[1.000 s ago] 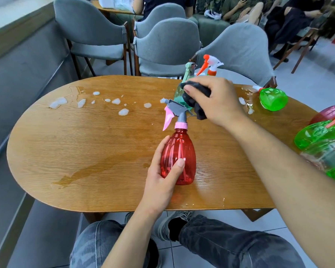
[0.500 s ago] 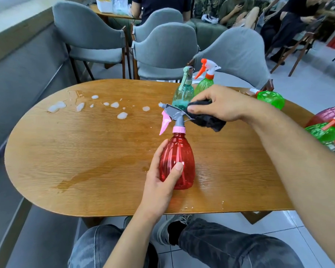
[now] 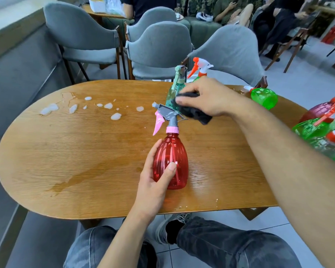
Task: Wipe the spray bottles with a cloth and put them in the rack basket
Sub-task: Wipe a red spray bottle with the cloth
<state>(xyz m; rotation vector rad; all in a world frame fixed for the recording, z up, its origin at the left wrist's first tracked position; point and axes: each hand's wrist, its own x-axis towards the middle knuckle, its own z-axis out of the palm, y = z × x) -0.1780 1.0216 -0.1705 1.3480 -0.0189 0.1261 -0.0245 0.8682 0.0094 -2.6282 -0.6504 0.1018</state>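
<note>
The red spray bottle (image 3: 170, 161) stands upright near the front edge of the wooden table (image 3: 85, 161), the left hand (image 3: 155, 182) wrapped around its body with the thumb across the front. The right hand (image 3: 207, 97) pinches a black cloth (image 3: 193, 113) against the back of the grey spray head (image 3: 168, 114). A teal bottle (image 3: 175, 91) and an orange-triggered bottle (image 3: 200, 68) stand just behind, and a green one (image 3: 263, 96) lies on its side further right.

Red bottle (image 3: 170, 161), black cloth (image 3: 195, 113)

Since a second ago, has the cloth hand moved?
Yes. The right hand with the black cloth dropped from above the red bottle's sprayer to its right side.
</note>
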